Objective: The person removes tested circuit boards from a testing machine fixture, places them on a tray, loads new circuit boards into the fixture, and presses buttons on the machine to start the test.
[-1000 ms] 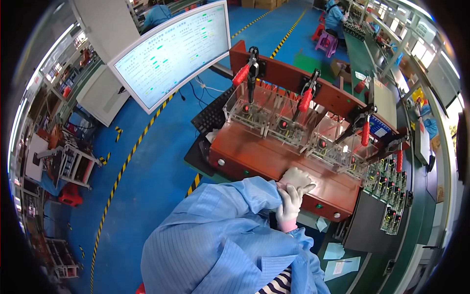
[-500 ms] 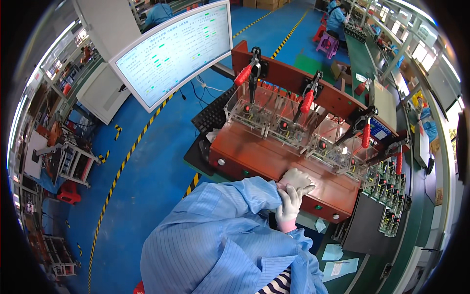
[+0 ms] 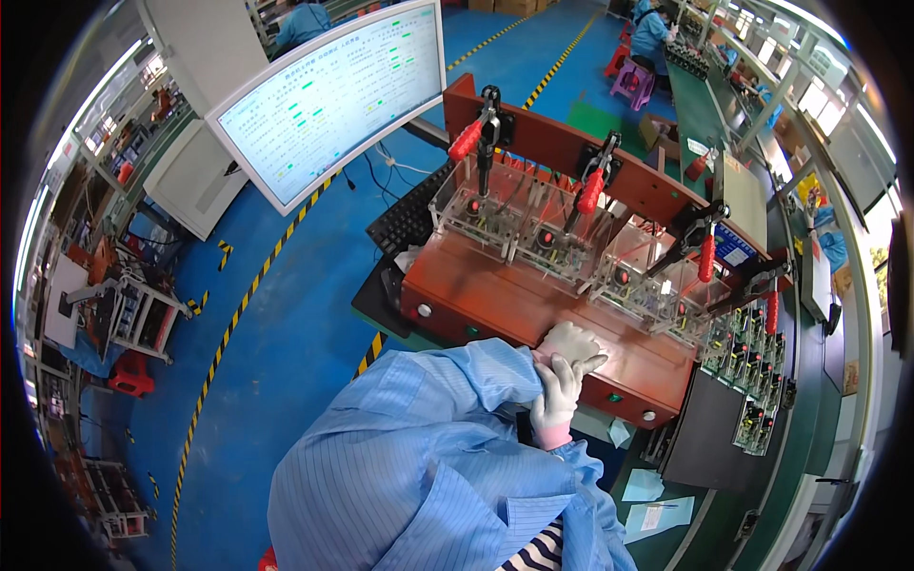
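My left hand point(image 3: 569, 340), in a white glove, lies on the front top of a reddish-brown test fixture point(image 3: 495, 290), its fingers loosely stretched and nothing seen in them. Just below it, my right hand point(image 3: 558, 392), gloved too, rests against the left hand and wrist with its fingers extended and parted. Behind both hands stand clear acrylic holders point(image 3: 547, 238) with small circuit boards inside. Toggle clamps with red handles point(image 3: 590, 191) are mounted on the fixture's rear panel above these holders. Green buttons point(image 3: 614, 398) sit on the fixture's front face.
A monitor point(image 3: 333, 100) with text stands at the back left, beside a black keyboard point(image 3: 409, 224). Populated circuit boards point(image 3: 752, 381) lie right of the fixture, near a dark mat point(image 3: 703, 433). Light blue paper pieces point(image 3: 659, 519) lie nearer. Other people point(image 3: 650, 36) sit farther off.
The whole view has shifted slightly. Both hands keep nearly the same place and pose on the fixture.
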